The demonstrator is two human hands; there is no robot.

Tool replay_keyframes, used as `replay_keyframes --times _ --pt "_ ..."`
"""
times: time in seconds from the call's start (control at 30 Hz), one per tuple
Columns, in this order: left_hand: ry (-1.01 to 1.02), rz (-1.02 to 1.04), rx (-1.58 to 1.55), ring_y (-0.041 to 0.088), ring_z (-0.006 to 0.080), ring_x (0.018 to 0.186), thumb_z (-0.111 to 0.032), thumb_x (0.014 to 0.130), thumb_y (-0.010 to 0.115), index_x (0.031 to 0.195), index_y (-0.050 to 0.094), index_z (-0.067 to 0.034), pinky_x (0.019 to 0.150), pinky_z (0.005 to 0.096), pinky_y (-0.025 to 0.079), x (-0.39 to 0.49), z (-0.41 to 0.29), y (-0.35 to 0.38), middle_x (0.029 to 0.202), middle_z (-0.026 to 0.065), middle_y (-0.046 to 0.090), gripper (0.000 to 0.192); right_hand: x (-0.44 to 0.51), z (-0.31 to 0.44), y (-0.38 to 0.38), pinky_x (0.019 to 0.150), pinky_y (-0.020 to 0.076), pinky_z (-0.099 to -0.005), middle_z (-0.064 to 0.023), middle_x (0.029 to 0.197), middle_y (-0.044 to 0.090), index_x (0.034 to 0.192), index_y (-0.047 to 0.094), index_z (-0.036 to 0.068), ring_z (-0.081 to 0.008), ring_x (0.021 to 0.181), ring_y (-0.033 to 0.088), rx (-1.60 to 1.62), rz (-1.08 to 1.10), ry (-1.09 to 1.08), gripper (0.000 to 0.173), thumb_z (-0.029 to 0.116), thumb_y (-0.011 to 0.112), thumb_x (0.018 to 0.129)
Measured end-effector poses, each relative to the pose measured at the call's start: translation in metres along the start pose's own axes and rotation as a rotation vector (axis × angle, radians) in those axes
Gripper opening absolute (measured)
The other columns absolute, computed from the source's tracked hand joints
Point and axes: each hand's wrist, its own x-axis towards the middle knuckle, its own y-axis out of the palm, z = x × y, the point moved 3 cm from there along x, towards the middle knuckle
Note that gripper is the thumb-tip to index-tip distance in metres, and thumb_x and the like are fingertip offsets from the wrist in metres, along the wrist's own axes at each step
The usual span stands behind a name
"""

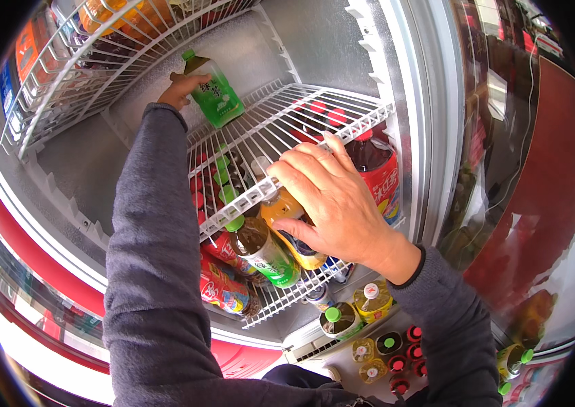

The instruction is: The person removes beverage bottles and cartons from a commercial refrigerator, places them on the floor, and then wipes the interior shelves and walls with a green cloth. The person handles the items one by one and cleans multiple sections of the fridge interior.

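Inside a drinks refrigerator, my left hand (pixel 183 90) grips a green-capped plastic bottle of green tea (pixel 218 99). The bottle leans to the left over the back of the middle white wire shelf (pixel 287 114), and I cannot tell whether its base touches the wires. My right hand (pixel 331 198) holds the front rail of that shelf, fingertips over the rail and thumb below it. Under the rail stand another green tea bottle (pixel 265 254) and an orange-coloured drink bottle (pixel 281 207), partly covered by my right hand. A large red-labelled bottle (pixel 380 175) is to its right.
An upper wire shelf (pixel 71 86) carries packaged drinks at the top left. Red-labelled bottles (pixel 224 285) sit on the lower wire shelf (pixel 287 300). Several capped bottles (pixel 397 364) stand on the floor below. The refrigerator's door frame (pixel 427 102) rises at right.
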Motion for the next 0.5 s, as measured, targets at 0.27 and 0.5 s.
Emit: replay_keyframes --times 0.27,0.5 --pt "0.006 0.074 -0.135 0.018 0.037 0.142 -0.045 0.081 0.069 0.144 0.034 -0.008 0.111 0.0576 0.014 0.0 -0.004 0.004 0.152 0.0217 0.021 0.081 0.0 -0.002 -0.003 0.106 0.0296 -0.0517 -0.0105 0.111 0.053 0.115 0.053 0.003 -0.0281 0.111 0.048 -0.006 -0.003 -0.051 0.056 0.027 0.077 0.07" --pt "-0.008 -0.026 -0.29 0.027 0.0329 0.137 -0.043 0.081 0.071 0.14 0.042 -0.012 0.111 0.05 0.022 -0.006 0.011 -0.001 0.147 0.0151 0.033 0.073 -0.001 -0.003 -0.001 0.106 0.0297 -0.0495 -0.0083 0.106 0.053 0.11 0.053 0.002 -0.0248 0.11 0.048 -0.029 -0.048 -0.07 0.05 0.028 0.074 0.073"
